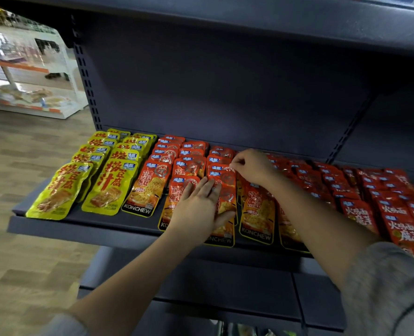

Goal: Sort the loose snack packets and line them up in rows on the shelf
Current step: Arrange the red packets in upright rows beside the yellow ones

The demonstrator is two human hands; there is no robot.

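Observation:
On the dark shelf [85, 227] lie rows of snack packets: yellow packets [109, 185] at the left, orange packets [148, 190] in the middle, red packets [392, 214] at the right. My left hand [198, 209] lies flat with straight fingers on the front orange packets of two middle rows. My right hand [252, 167] reaches further back and pinches the top edge of an orange packet [225, 178] in the same row between thumb and fingertips. My right forearm covers part of the rows beside it.
The shelf's dark back panel [225, 88] rises behind the packets and an upper shelf [249, 18] overhangs them. Another dark shelf [225, 287] sits below. Wooden floor [31, 214] and a white display stand [31, 88] are at the left.

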